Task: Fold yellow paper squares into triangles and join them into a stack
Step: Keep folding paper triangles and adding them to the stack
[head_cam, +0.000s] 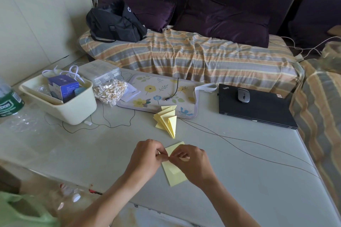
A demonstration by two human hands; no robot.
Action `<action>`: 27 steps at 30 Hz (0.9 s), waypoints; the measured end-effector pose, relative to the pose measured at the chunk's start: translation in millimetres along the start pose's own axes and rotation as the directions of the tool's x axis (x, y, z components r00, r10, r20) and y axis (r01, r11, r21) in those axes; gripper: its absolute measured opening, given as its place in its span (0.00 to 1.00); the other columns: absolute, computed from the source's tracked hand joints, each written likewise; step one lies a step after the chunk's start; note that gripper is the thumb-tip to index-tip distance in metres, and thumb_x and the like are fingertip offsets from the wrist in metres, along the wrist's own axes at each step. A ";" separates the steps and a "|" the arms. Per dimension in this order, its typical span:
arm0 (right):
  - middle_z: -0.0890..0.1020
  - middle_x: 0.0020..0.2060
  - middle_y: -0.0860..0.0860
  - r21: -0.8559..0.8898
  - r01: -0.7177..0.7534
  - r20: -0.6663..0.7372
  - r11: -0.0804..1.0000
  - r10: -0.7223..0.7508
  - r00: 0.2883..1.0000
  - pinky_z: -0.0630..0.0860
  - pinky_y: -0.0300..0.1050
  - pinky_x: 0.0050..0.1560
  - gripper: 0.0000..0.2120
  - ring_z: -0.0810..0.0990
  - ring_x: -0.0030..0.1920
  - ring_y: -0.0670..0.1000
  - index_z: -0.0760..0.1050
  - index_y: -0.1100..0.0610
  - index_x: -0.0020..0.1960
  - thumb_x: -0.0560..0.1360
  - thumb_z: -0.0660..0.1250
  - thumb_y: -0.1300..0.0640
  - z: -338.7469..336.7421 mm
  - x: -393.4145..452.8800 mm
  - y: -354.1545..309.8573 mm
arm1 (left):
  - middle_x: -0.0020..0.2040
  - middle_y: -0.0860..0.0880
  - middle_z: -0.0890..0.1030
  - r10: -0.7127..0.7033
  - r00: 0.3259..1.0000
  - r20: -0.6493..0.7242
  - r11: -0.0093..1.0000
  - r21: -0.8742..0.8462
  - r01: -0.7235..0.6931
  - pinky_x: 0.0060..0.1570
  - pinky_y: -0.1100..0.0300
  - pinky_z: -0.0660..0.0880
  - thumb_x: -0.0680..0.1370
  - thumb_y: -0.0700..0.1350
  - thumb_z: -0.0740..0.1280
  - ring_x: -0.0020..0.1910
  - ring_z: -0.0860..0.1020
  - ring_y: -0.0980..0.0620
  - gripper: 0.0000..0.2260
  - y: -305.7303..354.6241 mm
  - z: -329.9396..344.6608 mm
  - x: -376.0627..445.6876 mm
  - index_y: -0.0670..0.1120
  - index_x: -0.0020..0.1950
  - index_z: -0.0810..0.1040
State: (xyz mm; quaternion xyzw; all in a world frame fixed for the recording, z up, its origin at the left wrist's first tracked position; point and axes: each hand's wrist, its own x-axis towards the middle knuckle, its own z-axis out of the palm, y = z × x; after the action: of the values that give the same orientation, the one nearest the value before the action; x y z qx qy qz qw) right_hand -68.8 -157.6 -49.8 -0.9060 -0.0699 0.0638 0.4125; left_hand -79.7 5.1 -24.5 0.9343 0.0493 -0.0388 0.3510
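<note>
Working mid-task: joined stack of folded triangles (167, 120) already lies on table (239, 162), near floral mat (147, 94). Your left hand (145, 156) and right hand (191, 162) pinch same edge of yellow paper (174, 175), close to you. Fold not finished, I judge; joining still to do.

Not much to see of the person really, just two bare forearms coming in from the bottom edge, no sleeves reaching the wrists or anywhere along the visible arms. Left hand (145, 156) and right hand (191, 162) are both bare too: no rings, watch, bracelets or gloves that I can spot. Nails look short and plain, as far as they show.
</note>
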 end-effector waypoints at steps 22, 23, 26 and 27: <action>0.83 0.35 0.45 0.082 0.072 -0.080 0.994 -0.066 0.995 0.71 0.30 0.40 0.04 0.78 0.41 0.41 0.82 0.56 0.41 0.74 0.74 0.59 -1.9 0.6 0.5 | 0.36 0.58 0.82 0.095 0.995 -0.029 0.995 0.010 -0.095 0.34 0.74 0.69 0.75 0.44 0.76 0.35 0.78 0.64 0.02 -1.0 -0.9 0.3 0.48 0.42 0.85; 0.83 0.36 0.46 0.088 0.060 -0.088 0.994 -0.052 0.995 0.72 0.30 0.40 0.04 0.78 0.42 0.41 0.82 0.56 0.41 0.74 0.74 0.58 -2.4 0.9 0.8 | 0.35 0.58 0.82 0.075 0.996 -0.039 0.997 -0.006 -0.075 0.34 0.73 0.69 0.75 0.43 0.76 0.35 0.79 0.65 0.03 -1.5 -1.4 0.5 0.48 0.42 0.86; 0.82 0.34 0.45 0.091 0.029 -0.127 0.995 -0.017 0.992 0.71 0.30 0.37 0.04 0.77 0.39 0.40 0.81 0.57 0.41 0.75 0.73 0.59 -5.9 3.2 2.4 | 0.34 0.58 0.83 0.038 0.997 -0.074 0.998 -0.043 -0.041 0.32 0.74 0.69 0.75 0.42 0.76 0.35 0.79 0.66 0.04 -3.4 -2.1 2.3 0.49 0.40 0.85; 0.81 0.33 0.44 0.084 0.025 -0.137 0.996 -0.013 0.990 0.70 0.30 0.36 0.05 0.77 0.39 0.39 0.81 0.57 0.41 0.75 0.73 0.59 -7.0 4.1 3.1 | 0.33 0.58 0.82 0.032 0.996 -0.084 0.998 -0.049 -0.036 0.32 0.74 0.69 0.74 0.43 0.77 0.34 0.79 0.67 0.04 -3.8 -1.9 2.6 0.49 0.40 0.85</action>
State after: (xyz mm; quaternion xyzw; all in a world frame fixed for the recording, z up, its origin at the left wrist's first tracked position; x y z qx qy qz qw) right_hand -63.4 -164.1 -47.9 -0.8891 -0.0474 0.0007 0.4553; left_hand -77.6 9.4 -25.9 0.9266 0.0489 0.0074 0.3728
